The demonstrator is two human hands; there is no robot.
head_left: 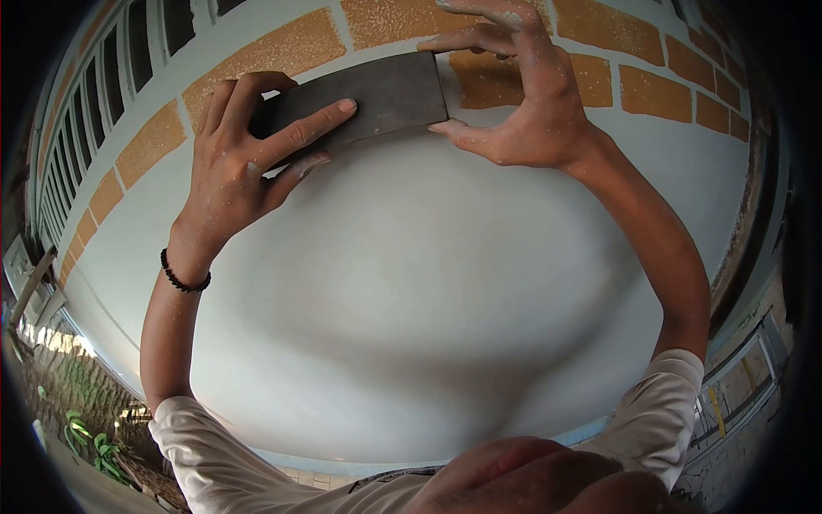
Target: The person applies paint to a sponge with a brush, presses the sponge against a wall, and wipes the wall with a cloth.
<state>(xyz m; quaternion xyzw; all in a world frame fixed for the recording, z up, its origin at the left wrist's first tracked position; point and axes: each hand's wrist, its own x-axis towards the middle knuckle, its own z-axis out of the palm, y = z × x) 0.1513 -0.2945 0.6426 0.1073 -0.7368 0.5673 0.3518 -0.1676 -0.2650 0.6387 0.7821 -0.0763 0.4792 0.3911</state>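
block (pixel 396 96) lies between left grip (pixel 227 163) and right grip (pixel 545 116).

The flat rectangular block (pixel 394 94) was dark grey; the smooth white wall (pixel 428 248) bore ochre brick-shaped panels (pixel 270 53) (some pale-speckled, divided by white lines (pixel 342 24)); the round beaded bracelet (pixel 175 277) was black.

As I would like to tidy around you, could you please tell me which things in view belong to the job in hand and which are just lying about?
In the job:
dark block, gripped by the left hand and, at one end, the right hand
wall with orange bricks, behind it

Just around:
green plant
white bars
bracelet, on the left wrist
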